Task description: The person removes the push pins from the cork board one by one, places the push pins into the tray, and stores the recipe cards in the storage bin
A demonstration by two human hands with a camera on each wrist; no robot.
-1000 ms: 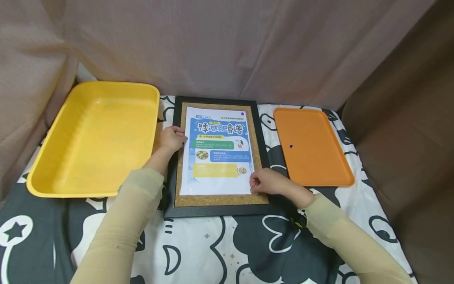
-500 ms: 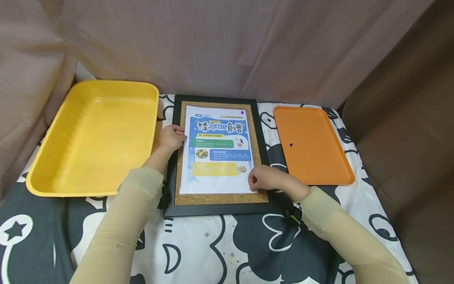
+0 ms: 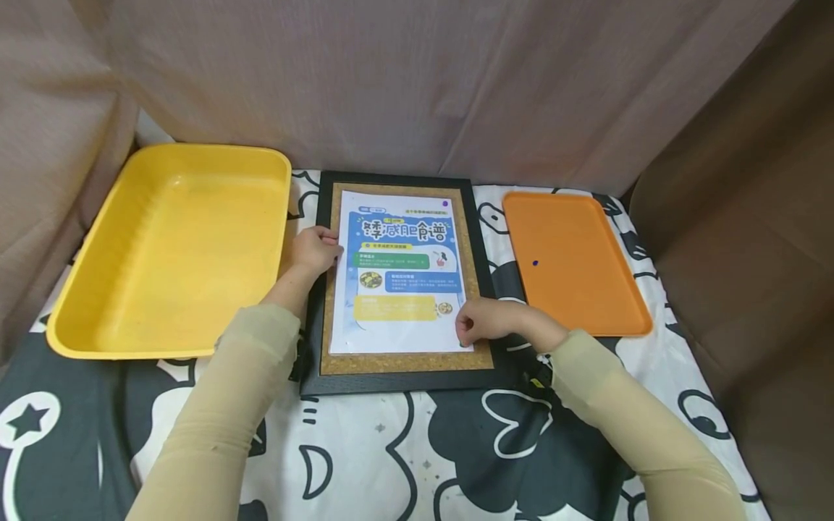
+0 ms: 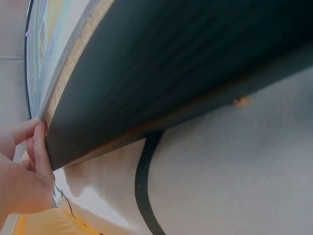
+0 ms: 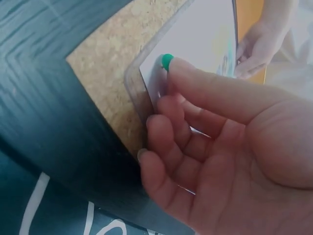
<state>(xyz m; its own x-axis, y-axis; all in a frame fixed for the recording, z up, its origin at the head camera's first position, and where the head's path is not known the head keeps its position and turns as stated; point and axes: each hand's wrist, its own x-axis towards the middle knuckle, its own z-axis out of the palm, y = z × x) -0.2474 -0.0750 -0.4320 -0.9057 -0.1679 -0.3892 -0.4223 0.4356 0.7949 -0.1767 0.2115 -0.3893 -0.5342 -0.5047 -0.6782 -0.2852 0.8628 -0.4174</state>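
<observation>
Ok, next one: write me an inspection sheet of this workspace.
Surface: grey-and-white cartoon-print cloth
Job's things: black-framed rectangular cork board bearing a blue-and-white printed sheet; round green pin at the sheet's lower right corner
Clutter: deep yellow plastic tray, left; flat orange plastic tray, right, with a blue dot too small to identify
Hands: left hand at the sheet's left edge; right hand with thumb against the pin
Cables: nothing seen
Surroundings: brown fabric drapes behind and at right
</observation>
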